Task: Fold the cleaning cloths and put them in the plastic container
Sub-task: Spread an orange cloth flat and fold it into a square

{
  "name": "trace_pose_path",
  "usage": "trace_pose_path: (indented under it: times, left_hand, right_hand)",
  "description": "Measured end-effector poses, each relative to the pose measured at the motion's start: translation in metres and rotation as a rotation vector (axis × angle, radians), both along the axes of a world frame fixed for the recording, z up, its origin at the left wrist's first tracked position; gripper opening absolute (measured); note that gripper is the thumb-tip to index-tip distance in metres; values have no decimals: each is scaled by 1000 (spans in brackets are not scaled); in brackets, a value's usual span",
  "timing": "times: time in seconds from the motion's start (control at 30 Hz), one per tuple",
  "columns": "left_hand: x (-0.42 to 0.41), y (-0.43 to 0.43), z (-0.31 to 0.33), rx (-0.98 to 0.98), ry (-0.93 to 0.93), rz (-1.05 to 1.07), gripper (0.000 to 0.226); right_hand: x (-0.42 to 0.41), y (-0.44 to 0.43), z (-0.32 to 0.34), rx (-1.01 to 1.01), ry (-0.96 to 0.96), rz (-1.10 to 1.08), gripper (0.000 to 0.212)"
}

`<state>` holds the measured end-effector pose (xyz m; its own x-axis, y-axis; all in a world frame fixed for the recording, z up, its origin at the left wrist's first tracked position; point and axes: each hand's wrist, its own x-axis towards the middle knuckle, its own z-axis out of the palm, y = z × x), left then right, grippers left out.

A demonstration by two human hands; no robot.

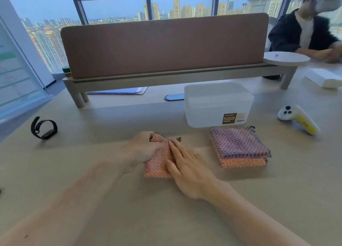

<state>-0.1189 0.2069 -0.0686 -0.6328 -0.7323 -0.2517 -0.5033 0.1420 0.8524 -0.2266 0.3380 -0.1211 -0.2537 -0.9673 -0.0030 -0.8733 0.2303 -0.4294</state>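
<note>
A pink cleaning cloth (158, 162) lies folded on the table in front of me. My left hand (142, 149) pinches its far left corner with curled fingers. My right hand (187, 166) lies flat on the cloth's right side, fingers straight, pressing it down. To the right sits a stack of two cloths: a purple one (238, 143) on top of an orange-pink one (242, 162). Behind that stack stands the translucent plastic container (218, 105), with a brown label on its front; whether a lid is on it is unclear.
A black wristband (44, 128) lies at the left. A white and yellow handheld controller (298, 119) lies at the right. A desk divider on a raised shelf (164, 47) runs across the back. Another person (307, 31) sits at the far right, near a white box (325, 78).
</note>
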Motion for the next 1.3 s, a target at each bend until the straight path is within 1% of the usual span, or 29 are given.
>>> trace_pose_path:
  times: [0.1, 0.2, 0.27, 0.3, 0.33, 0.4, 0.43, 0.47, 0.53, 0.6, 0.67, 0.7, 0.77, 0.83, 0.9, 0.97, 1.1, 1.17, 1.3]
  left_hand:
    - [-6, 4, 5, 91, 93, 29, 15]
    - [-5, 7, 7, 186, 146, 51, 20]
    - [-3, 10, 8, 265, 202, 71, 22]
    - [-2, 11, 10, 297, 242, 76, 22]
    - [-2, 11, 12, 326, 289, 75, 22]
    - [-3, 10, 19, 380, 378, 64, 21]
    - [-6, 11, 24, 403, 418, 61, 21]
    - [-11, 11, 30, 420, 456, 57, 21]
    - [-28, 15, 43, 424, 506, 31, 21]
    - [-53, 21, 50, 395, 507, 17, 18]
    - [-83, 30, 49, 323, 468, 26, 19]
    - [-98, 35, 45, 261, 437, 36, 25]
    - [-124, 48, 33, 74, 343, 65, 38]
    - [-140, 61, 20, -102, 255, 67, 43]
    - [-148, 72, 7, -199, 231, 48, 45]
    - [-150, 78, 0, -249, 222, 28, 46]
    - [-148, 83, -5, -369, 205, -19, 47]
    - [-148, 83, -6, -420, 194, -14, 47]
    - [-149, 83, -12, -461, 144, 9, 50]
  right_hand:
    - [-15, -1, 11, -83, -142, -58, 63]
    - [-23, 1, 13, -109, -189, -58, 64]
    - [-22, 3, 13, -156, -237, -72, 68]
    - [-22, 4, 14, -191, -304, -96, 71]
    - [-21, 3, 18, -227, -420, -133, 75]
    - [-23, 1, 34, -302, -773, -242, 79]
    - [-27, 0, 42, -335, -946, -297, 78]
    - [-33, 0, 52, -360, -1064, -339, 75]
    - [-52, 1, 69, -406, -1120, -399, 75]
    - [-75, 10, 86, -426, -1077, -447, 78]
    - [-99, 25, 98, -411, -994, -492, 74]
    - [-111, 34, 101, -404, -960, -513, 72]
    - [-131, 52, 101, -385, -902, -545, 72]
    - [-146, 65, 95, -327, -817, -561, 73]
    - [-157, 74, 85, -253, -674, -574, 73]
    - [-163, 79, 78, -208, -520, -575, 74]
    - [-167, 80, 69, -160, -316, -531, 73]
    - [-168, 79, 65, -154, -246, -491, 72]
    - [-172, 80, 61, -177, -138, -457, 68]
